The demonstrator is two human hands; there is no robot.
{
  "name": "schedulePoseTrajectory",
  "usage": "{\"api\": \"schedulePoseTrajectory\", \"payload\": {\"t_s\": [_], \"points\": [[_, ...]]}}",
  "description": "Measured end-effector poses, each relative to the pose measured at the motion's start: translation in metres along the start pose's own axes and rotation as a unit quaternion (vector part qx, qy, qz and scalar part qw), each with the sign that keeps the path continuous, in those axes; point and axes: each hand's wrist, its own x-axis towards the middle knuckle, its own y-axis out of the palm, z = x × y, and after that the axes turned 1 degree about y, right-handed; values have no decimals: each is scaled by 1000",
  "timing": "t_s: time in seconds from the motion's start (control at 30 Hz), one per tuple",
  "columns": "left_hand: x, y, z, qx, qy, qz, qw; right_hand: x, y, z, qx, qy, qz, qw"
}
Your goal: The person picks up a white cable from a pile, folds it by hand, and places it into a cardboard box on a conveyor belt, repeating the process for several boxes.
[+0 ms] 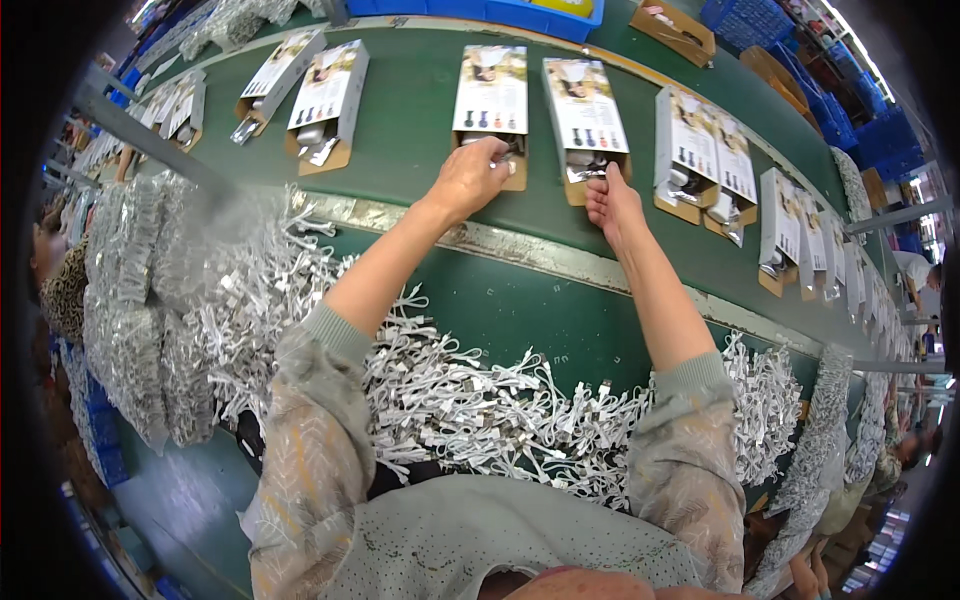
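Two white printed boxes lie on the green belt in front of me, their open ends toward me. At the mouth of the left box (491, 95) is my left hand (468, 182), its fingers bent together; a small white piece shows by the fingertips, too small to name. My right hand (615, 208) is closed, thumb and curled fingers at the open end of the right box (583, 105). What it grips is hidden. A white rounded part and dark, shiny pieces show inside that box. White USB cables (480, 400) lie heaped below my forearms.
More open boxes stand along the belt, at the left (330, 95) and at the right (686, 145). A metal rail (560, 258) runs between belt and cable shelf. Bagged bundles (130, 300) hang at left. A blue bin (540, 18) sits beyond the belt.
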Motion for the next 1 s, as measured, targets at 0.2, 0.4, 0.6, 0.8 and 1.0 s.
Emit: {"api": "schedulePoseTrajectory", "payload": {"t_s": [0.2, 0.4, 0.6, 0.8, 1.0], "points": [[-81, -78, -10, 251, 33, 159, 954, -118, -4, -30, -316, -211, 63, 923], [-124, -96, 24, 376, -64, 219, 898, -136, -9, -85, -425, -467, 36, 775], [-111, -107, 24, 176, -90, 94, 976, -133, -8, -90, -438, -524, -15, 730], [-65, -78, 31, 177, -104, -85, 975, -137, -3, -89, -468, -539, -22, 700], [-42, -52, 0, -218, -138, 68, 964, -132, -8, -90, -466, -537, -33, 703]]}}
